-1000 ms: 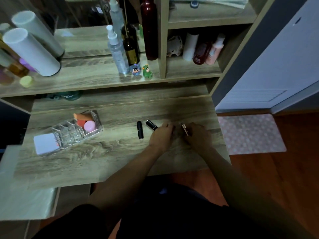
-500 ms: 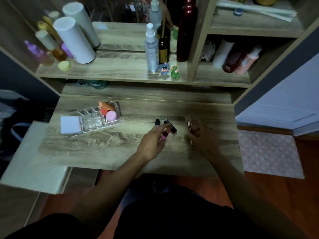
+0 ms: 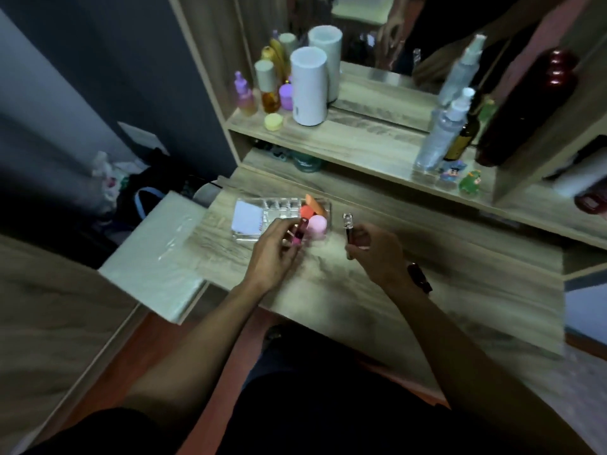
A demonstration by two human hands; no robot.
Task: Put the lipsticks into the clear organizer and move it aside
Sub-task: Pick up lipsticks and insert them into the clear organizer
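Pink sponges (image 3: 314, 221) filling clear organizer (image 3: 282, 205) corner beside lipstick (image 3: 299, 232)

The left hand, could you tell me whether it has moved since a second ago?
Yes. The left hand, holding a pink lipstick, has moved left along the desk to the clear organizer.

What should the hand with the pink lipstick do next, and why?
Probably lower the pink lipstick into one of the free slots of the clear organizer. The left hand holds it right at the organizer's near edge, and none of the slots in view holds a lipstick yet. The right hand holds a dark tube beside it, which could go in after.
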